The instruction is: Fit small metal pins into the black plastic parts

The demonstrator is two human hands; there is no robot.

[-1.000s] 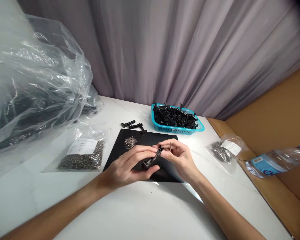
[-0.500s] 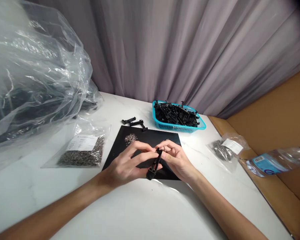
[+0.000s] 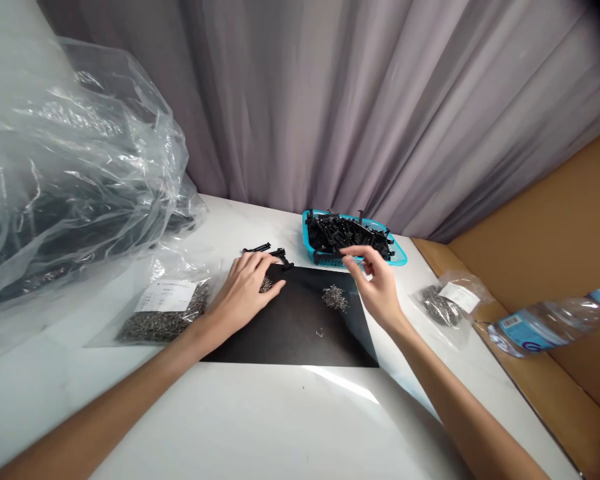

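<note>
My right hand (image 3: 376,283) pinches one end of a slim black plastic part (image 3: 328,256), which points left across the front of the blue basket (image 3: 307,233). That basket is heaped with similar black parts (image 3: 350,233). My left hand (image 3: 250,283) is open, thumb spread away, over the left side of the black mat (image 3: 290,333). Its fingertips are by several loose black plastic parts (image 3: 277,255); whether they touch is unclear. Under that hand, a pile of small metal pieces (image 3: 265,285) is partly hidden. Another small metal pile (image 3: 335,298) lies near the mat's right side.
A labelled bag of small metal pieces (image 3: 165,310) lies left of the mat, and a smaller bag (image 3: 447,300) lies at right. A large clear plastic bag (image 3: 105,167) bulges at far left. A water bottle (image 3: 545,327) lies by the cardboard (image 3: 545,233).
My hands were together over the mat around a black part. Now they have moved apart: the left to the loose parts, the right up to the basket with a black part. The right metal pile is uncovered.
</note>
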